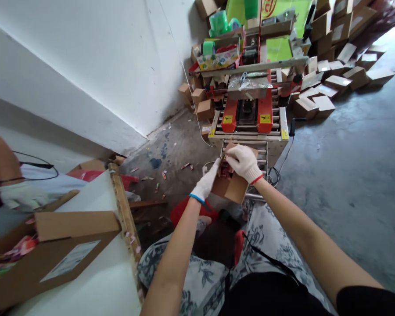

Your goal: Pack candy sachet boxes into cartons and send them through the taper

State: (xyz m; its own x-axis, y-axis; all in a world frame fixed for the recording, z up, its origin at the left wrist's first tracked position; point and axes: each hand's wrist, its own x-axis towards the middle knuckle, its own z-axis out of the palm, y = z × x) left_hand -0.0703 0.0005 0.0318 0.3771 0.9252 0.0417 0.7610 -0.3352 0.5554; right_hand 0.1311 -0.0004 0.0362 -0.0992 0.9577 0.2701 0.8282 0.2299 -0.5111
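A small open cardboard box rests at the near end of the roller bed of a red carton-sealing machine. My left hand, in a white glove with a blue cuff, grips the box's left side. My right hand, in a white glove with a red cuff, lies curled over the top of the box, pressing on its flap and the reddish contents. Both arms reach forward over my patterned trousers.
A white table at the lower left carries an open labelled carton. Another person's gloved hand works at the far left. Many small sealed boxes are piled behind the machine. Scraps litter the concrete floor.
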